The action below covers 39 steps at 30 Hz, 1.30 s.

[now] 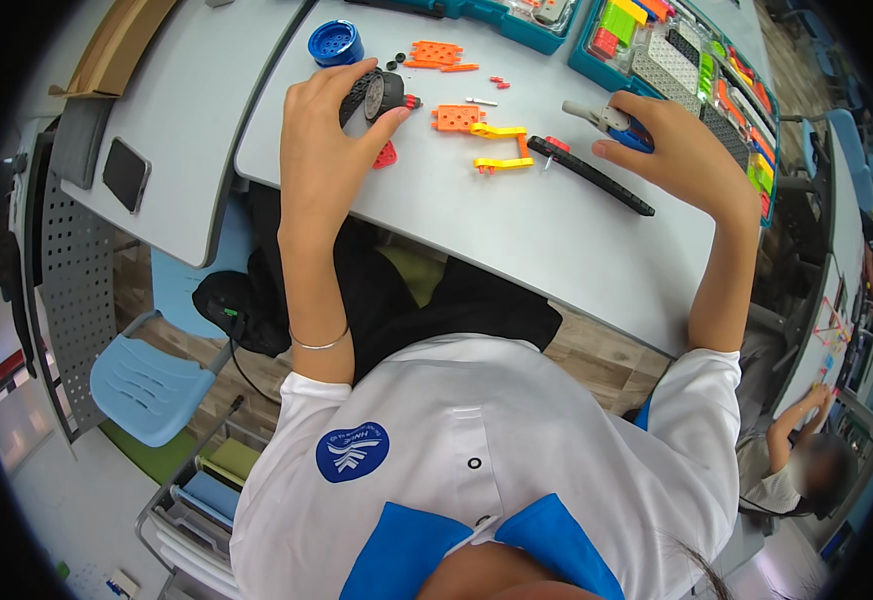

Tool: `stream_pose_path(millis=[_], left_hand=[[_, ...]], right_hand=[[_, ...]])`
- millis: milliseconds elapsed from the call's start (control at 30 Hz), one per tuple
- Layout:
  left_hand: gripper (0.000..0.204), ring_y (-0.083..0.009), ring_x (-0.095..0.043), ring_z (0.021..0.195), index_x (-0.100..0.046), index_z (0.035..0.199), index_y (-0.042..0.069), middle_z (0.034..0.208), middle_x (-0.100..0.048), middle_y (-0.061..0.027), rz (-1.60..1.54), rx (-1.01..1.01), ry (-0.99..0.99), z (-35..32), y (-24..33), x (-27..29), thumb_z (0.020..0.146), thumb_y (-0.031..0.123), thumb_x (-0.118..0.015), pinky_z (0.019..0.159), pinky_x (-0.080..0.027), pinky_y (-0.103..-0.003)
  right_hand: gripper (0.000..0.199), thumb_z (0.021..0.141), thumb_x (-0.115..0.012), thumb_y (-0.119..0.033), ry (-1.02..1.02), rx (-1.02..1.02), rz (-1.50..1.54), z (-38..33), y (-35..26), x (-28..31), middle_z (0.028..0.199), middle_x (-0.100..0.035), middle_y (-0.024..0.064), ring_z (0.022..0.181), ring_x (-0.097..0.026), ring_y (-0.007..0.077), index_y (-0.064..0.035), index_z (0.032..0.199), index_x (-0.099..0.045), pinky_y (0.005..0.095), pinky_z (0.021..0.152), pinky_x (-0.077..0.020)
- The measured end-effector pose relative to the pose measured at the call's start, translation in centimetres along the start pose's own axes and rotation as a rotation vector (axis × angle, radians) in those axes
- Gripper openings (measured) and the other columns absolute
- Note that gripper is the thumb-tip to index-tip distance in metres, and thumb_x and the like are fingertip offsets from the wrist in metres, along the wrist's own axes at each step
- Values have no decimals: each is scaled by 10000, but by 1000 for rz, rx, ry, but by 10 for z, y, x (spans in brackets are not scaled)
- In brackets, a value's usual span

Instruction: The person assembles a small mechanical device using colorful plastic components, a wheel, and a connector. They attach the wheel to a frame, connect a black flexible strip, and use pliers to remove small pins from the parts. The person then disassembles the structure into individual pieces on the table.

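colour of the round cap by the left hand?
Blue; the round cap shows best in the head view, just beyond the left hand.

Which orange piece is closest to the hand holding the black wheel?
The orange square block beside the yellow pieces; it lies just right of the left hand. The other orange plate lies farther up.

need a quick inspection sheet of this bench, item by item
surface: grey table, mostly bare near its front edge
job's things: black wheel part with a red tip under the left hand; blue and grey tool under the right hand
clutter: orange plates, yellow pieces, long black beam, blue round cap, teal parts tray
grippers: left hand in a shut grip on the wheel part; right hand rests on the tool, grip unclear
cables: black cable below the table
surroundings: dark phone on the next table, light blue chair, another person at lower right
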<state>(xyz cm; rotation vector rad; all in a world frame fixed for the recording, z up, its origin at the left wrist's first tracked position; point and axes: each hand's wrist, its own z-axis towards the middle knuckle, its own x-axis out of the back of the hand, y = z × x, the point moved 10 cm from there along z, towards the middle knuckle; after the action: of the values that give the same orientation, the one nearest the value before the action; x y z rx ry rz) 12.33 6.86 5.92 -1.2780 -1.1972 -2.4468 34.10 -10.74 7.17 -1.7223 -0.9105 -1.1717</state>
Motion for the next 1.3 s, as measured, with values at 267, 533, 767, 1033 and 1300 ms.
stream_pose_path(millis=[267, 533, 767, 1033, 1300], left_hand=[[430, -169, -640, 974, -674, 1217, 31, 1085, -689, -105, -371, 149, 24, -12, -17, -6, 827, 178, -779, 790, -512, -290], [447, -161, -670, 977, -637, 1233, -19, 1093, -691, -135, -919, 334, -108, -28, -12, -25, 860, 189, -771, 759, -558, -280], [448, -173, -676, 985, -605, 1249, -62, 1125, -682, -147, -1166, 349, -246, -40, 19, -41, 897, 183, -733, 749, -582, -282], [455, -177, -666, 975, -582, 1272, -40, 1093, -662, -106, -1242, 290, -326, -43, 39, -51, 905, 191, -720, 737, -582, -286], [292, -134, -647, 776, -589, 1045, 18, 874, -645, -72, -1321, 299, -493, -54, 55, -69, 895, 254, -670, 560, -461, -233]], right_hand=[[465, 886, -694, -412, 149, -7, -142, 18, 23, -18, 910, -658, 191, 877, -657, 339, 3, 1084, -629, 414, 790, -506], [351, 901, -682, -325, 255, -7, -213, 9, 5, -13, 926, -651, 153, 916, -648, 317, 0, 1025, -635, 423, 816, -517], [241, 820, -768, -160, 438, 388, 357, -13, -70, 36, 938, -674, 111, 863, -660, 257, -32, 1013, -701, 349, 779, -526], [266, 774, -800, -106, 415, 485, 506, -18, -94, 14, 896, -700, 71, 821, -656, 222, -47, 1026, -738, 328, 711, -518], [256, 730, -812, -92, 425, 574, 582, -25, -106, 14, 870, -696, 53, 783, -640, 215, -59, 979, -762, 319, 674, -500]])
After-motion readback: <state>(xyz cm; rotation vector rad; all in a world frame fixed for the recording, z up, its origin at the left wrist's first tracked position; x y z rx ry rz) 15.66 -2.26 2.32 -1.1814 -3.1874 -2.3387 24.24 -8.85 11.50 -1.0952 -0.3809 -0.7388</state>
